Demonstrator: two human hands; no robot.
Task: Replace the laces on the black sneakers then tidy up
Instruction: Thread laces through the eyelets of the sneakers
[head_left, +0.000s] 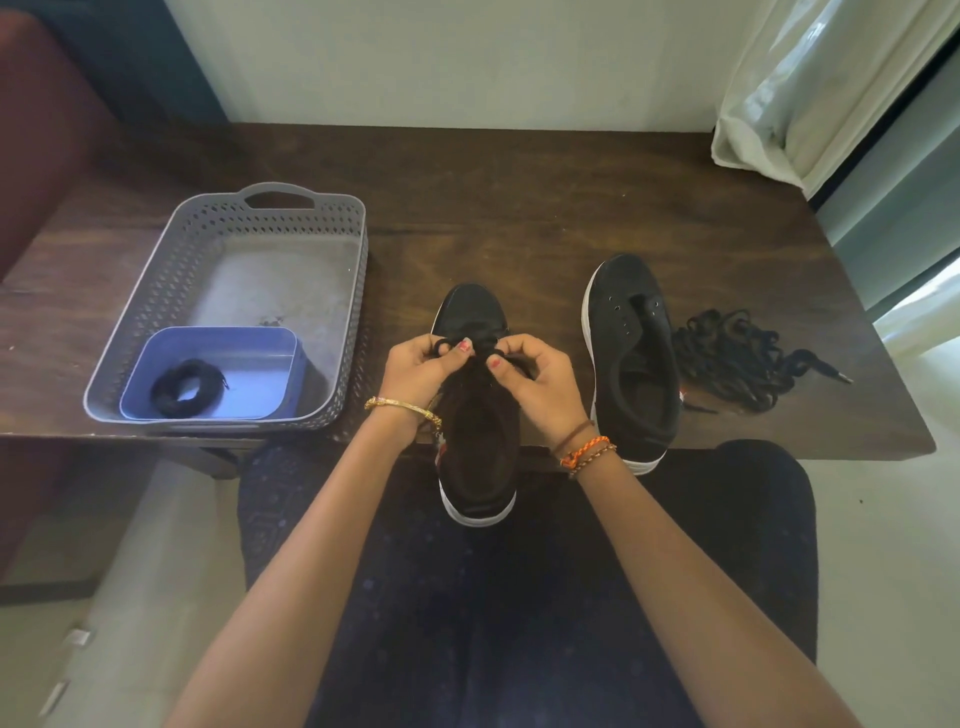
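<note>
Right now both hands meet over the lacing of one sneaker (475, 395), which sits at the desk's (519, 208) near edge with its heel hanging past it toward the person's lap. The left hand (423, 371) has its grip pinched on a black lace (445, 345), thumb and curled fingers closed round a loop of it; the right hand (540, 382) likewise pinches the lace just beside, thumb pressed onto it, the two thumbs nearly touching. Just right of the grip stands the second sneaker (631, 358), toe pointing away, eyelets bare and tongue exposed. Farther right of it a loose heap of black laces (737, 358) lies on the desk, one tipped end trailing outward. Well to the left of the grip sits a grey perforated basket (171, 291), and inside its near corner a blue tub (260, 338) holds a coiled black lace bundle (182, 387). A gold bangle (402, 407) circles the left wrist; braided threads (584, 449) wrap the right.
</note>
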